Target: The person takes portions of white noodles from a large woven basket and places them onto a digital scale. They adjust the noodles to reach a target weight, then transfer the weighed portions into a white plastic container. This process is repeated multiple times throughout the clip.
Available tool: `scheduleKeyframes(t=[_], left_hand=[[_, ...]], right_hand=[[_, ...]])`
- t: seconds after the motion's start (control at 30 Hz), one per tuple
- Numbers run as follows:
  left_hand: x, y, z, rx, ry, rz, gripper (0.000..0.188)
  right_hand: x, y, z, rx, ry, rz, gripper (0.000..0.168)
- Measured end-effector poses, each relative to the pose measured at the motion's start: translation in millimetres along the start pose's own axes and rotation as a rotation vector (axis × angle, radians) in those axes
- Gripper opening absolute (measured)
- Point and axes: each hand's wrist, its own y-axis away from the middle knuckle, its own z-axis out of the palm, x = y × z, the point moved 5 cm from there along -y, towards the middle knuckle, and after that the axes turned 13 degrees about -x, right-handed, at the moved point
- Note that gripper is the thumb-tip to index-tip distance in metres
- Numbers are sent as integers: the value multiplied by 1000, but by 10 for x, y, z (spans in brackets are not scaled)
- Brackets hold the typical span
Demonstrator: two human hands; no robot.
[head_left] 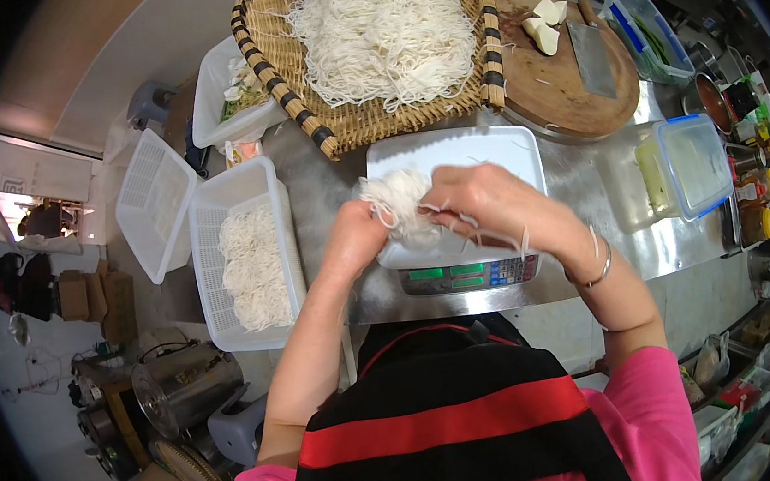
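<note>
A bundle of white noodles (401,201) hangs between my two hands above the white pan (445,148) of a digital scale. My left hand (360,232) grips its left side. The fingers of my right hand (485,199) close on the right side, slightly blurred, and loose strands cling to that hand and wrist. Green displays (466,269) glow on the scale's front panel. Beyond the scale, a large noodle heap (386,32) lies in a woven bamboo basket (295,103). Left of the scale, a white plastic basket (236,178) contains several noodle bundles (255,267).
A round wooden chopping board (524,102) at the back right bears a cleaver (591,60) and pale vegetable pieces (542,30). A lidded clear container (687,166) stands on the steel table (592,220). Another plastic basket (156,207) sits at far left, near a tub (209,111) of vegetable scraps.
</note>
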Motion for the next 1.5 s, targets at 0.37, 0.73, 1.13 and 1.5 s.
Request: scheduleKeyframes(t=[0.37, 0.73, 1.13, 1.5], left_hand=[[-391, 290, 146, -701, 289, 169, 27], [-177, 944, -561, 73, -485, 309, 23], [-253, 1684, -1791, -197, 141, 671, 57], [-934, 1013, -1862, -413, 251, 413, 36]], right_hand=[[223, -99, 1030, -139, -1567, -54, 49], [-161, -616, 1595, -252, -1824, 228, 83], [-738, -2046, 788, -47, -1495, 186, 54], [-864, -2943, 763, 163, -1349, 32, 36]])
